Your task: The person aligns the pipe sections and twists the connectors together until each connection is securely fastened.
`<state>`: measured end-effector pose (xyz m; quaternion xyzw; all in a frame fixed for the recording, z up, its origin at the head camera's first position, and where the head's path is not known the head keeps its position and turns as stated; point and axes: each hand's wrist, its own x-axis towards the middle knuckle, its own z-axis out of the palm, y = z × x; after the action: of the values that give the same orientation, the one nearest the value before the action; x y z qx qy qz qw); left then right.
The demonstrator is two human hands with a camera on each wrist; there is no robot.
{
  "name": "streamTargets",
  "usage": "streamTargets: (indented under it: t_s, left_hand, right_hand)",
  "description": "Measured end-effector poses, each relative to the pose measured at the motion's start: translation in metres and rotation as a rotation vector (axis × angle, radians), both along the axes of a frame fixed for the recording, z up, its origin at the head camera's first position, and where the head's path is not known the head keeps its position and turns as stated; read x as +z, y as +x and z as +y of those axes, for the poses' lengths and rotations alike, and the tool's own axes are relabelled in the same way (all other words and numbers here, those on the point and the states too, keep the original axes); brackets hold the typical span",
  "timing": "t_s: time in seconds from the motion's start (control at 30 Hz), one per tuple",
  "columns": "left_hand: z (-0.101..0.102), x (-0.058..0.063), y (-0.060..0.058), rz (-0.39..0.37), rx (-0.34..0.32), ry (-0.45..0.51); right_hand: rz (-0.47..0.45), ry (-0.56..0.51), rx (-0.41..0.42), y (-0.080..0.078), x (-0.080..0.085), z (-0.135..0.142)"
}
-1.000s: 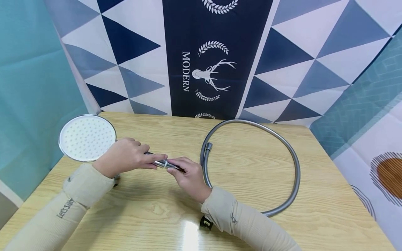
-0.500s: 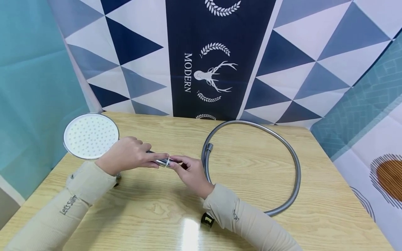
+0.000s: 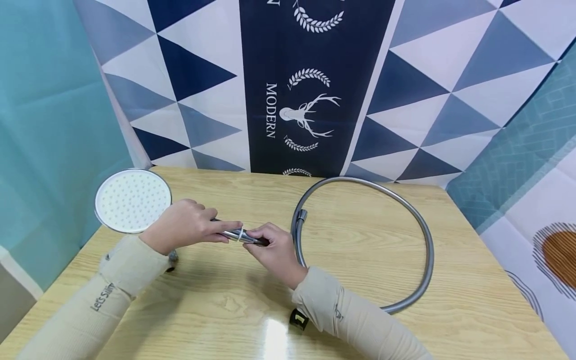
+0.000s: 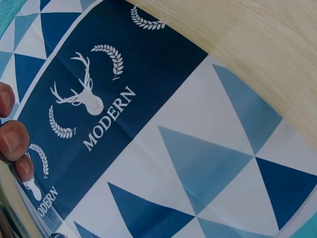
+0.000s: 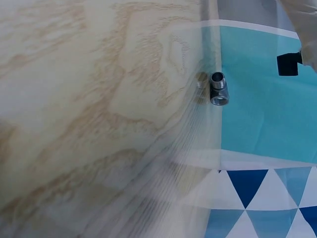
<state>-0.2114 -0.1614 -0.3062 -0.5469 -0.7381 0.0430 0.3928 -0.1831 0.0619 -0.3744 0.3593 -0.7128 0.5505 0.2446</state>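
In the head view, my left hand (image 3: 186, 227) grips a slim chrome pipe (image 3: 231, 233), its index finger stretched along the top. A thin white ring (image 3: 241, 234) circles the pipe just beyond that fingertip. Right of the ring, my right hand (image 3: 280, 256) pinches the pipe's dark, shiny end piece (image 3: 254, 240) between thumb and fingers. Behind the left hand lies a large round shower head (image 3: 133, 201), its white nozzle face showing. Whether it joins the pipe is hidden. The left wrist view shows only some fingertips (image 4: 14, 141); my right hand is outside the right wrist view.
A grey metal shower hose (image 3: 428, 245) lies looped on the right of the wooden table (image 3: 216, 320), its end fitting (image 3: 302, 215) near the loop's left side. A short chrome fitting (image 5: 218, 89) stands near the table edge, mostly behind the left sleeve (image 3: 130, 265) in the head view.
My right thumb has rolled up to the white ring and back down to the right along the end piece. The left hand keeps its grip; the head view has shifted slightly.
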Motion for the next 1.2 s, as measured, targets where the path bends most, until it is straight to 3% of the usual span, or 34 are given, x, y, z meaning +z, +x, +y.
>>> streamTargets:
  t_s: [0.13,0.83,1.2]
  left_hand:
    - [0.000,-0.001,0.000,-0.005,0.005,-0.001]
    - [0.001,0.000,0.001,0.002,-0.005,-0.007]
    - [-0.002,-0.001,0.002,-0.025,0.005,-0.008]
  right_hand:
    - [-0.060,-0.031,0.009,0.001,0.000,0.001]
    - [-0.225,0.074,0.010,0.008,0.010,0.006]
    - [-0.221,0.140,0.012,0.006,0.009,0.004]
